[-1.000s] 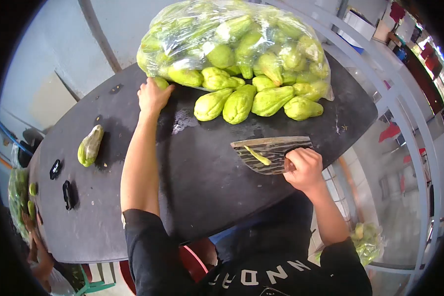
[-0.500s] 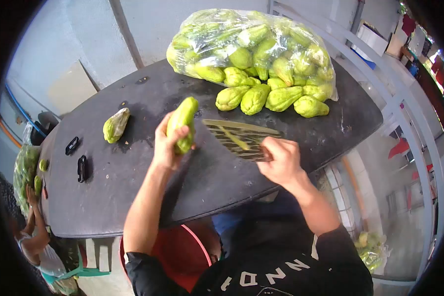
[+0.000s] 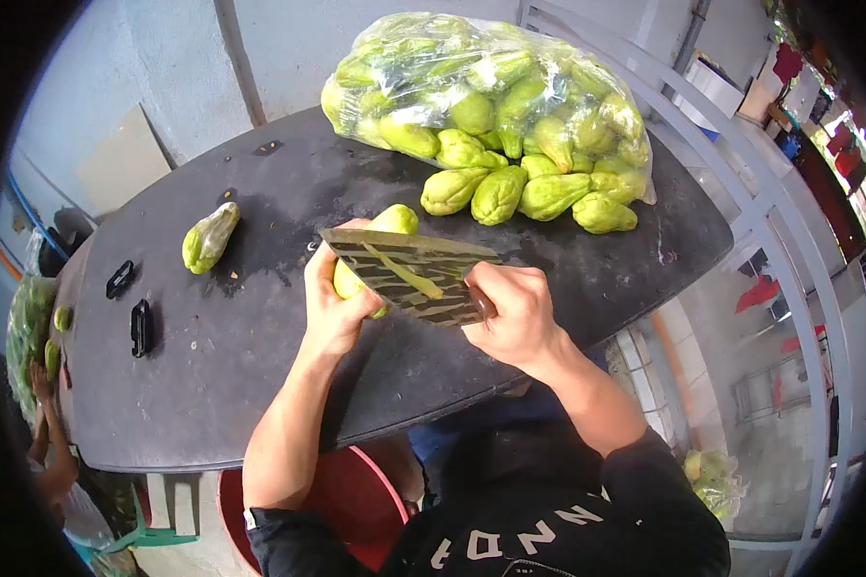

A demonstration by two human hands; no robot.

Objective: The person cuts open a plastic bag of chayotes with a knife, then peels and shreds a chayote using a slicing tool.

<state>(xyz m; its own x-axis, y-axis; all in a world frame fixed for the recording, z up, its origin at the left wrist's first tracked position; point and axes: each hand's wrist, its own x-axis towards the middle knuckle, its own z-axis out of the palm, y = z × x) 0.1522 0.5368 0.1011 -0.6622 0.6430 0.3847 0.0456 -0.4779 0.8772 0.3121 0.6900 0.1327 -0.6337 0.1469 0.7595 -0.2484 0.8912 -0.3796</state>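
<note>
My left hand (image 3: 333, 298) is wrapped round a pale green chayote (image 3: 394, 220) above the dark table. In my right hand (image 3: 512, 313) is a broad-bladed knife (image 3: 409, 274), gripped by its brown handle. The wide blade crosses in front of the chayote and hides its middle; whether the edge touches the skin I cannot tell. A strip of green peel lies along the face of the blade. To the left, another chayote (image 3: 211, 238) with a whitish patch rests on the table by itself.
A clear plastic bag (image 3: 491, 82) full of chayotes lies at the back, several spilling from its mouth. Two black objects (image 3: 141, 328) sit at the left of the dark table (image 3: 231, 385). Below stands a red tub (image 3: 356, 500). Another person's arm (image 3: 53, 423) shows far left; grey railing (image 3: 789, 260) runs right.
My right hand has brought the knife leftward over the chayote, which has tilted and is now partly behind the blade. The whole view has shifted slightly.
</note>
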